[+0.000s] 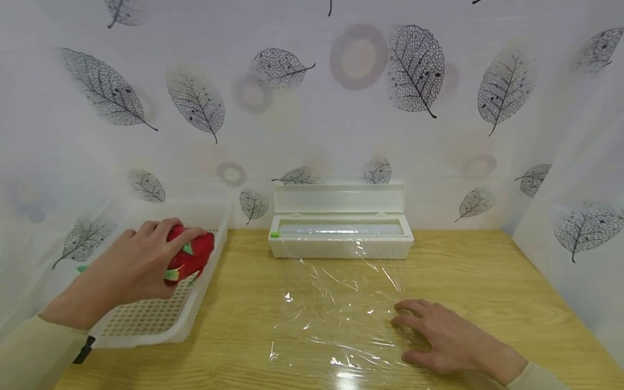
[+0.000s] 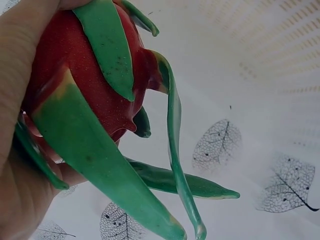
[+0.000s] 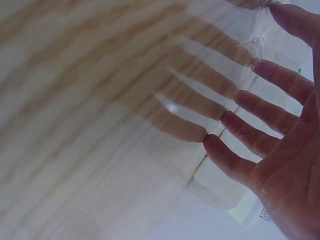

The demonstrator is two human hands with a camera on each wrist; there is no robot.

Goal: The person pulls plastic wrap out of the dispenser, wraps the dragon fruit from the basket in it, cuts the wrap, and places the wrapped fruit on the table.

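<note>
My left hand grips a red dragon fruit with green scales, over the white basket. Up close in the left wrist view, the dragon fruit has long green scales trailing from it, and the thumb and palm wrap its side. Clear cling film lies across the table from a white dispenser box. By the film's right edge is my right hand, fingers spread and fingertips down on the surface. In the right wrist view, that hand has fairly straight fingers touching the shiny surface.
The dispenser's lid stands raised at the back, with a film roll inside. A small green piece sits at its left front. Leaf-printed white sheeting rises behind and beside the wooden table.
</note>
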